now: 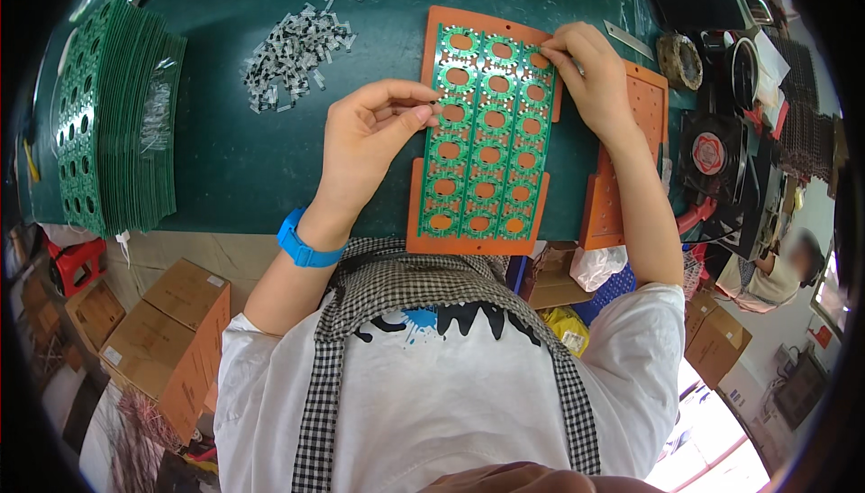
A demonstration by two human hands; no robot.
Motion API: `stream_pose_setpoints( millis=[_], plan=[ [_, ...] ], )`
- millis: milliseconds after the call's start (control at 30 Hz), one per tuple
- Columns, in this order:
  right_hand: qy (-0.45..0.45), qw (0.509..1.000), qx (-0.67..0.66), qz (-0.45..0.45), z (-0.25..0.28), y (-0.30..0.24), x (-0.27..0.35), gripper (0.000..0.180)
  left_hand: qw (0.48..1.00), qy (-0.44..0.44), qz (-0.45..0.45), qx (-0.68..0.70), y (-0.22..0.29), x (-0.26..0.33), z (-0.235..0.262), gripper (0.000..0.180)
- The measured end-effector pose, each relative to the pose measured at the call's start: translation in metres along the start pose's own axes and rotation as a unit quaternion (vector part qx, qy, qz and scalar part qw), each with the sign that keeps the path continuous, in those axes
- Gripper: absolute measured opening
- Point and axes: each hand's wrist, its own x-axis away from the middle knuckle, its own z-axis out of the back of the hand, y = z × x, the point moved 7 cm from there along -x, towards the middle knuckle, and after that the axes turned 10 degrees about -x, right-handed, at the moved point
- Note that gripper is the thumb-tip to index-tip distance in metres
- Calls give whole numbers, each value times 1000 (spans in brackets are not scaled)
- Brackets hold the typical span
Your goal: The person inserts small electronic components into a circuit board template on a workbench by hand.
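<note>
A green circuit board panel (493,137) with rows of oval cut-outs lies over an orange fixture plate (450,245) at the table's front edge. At the panel's left edge, beside a notch in the plate, my left hand (374,128) has its thumb and fingers closed on the rim. My right hand (587,74) pinches the panel's upper right edge between thumb and index finger. To the left lies a loose pile of small clear and black parts (297,50).
A tall stack of green circuit panels (135,123) stands at the left. Another orange plate (608,209) lies right of the panel, with a small fan (710,152) farther right. Cardboard boxes (167,331) sit below the left side. A person (766,277) is at the far right.
</note>
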Motion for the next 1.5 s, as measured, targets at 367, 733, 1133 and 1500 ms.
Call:
stream_pose_setpoints(
  millis=[367, 733, 1133, 1500],
  plan=[
    [92, 973, -135, -162, -5, -40, 74, 55, 1000, -4, 0, 16, 1, 4, 0, 22],
    [264, 909, -224, -232, -54, -86, 116, 55, 999, 3, 14, 38, 10, 24, -2, 36],
    [-76, 955, -265, -110, -32, -114, 54, 13, 960, -218, 145, 94, 22, 33, -35, 42],
    [31, 988, -55, -143, 4, -31, 24, 6, 711, 212, -122, -659, 54, 5, 60, 18]
  ],
)
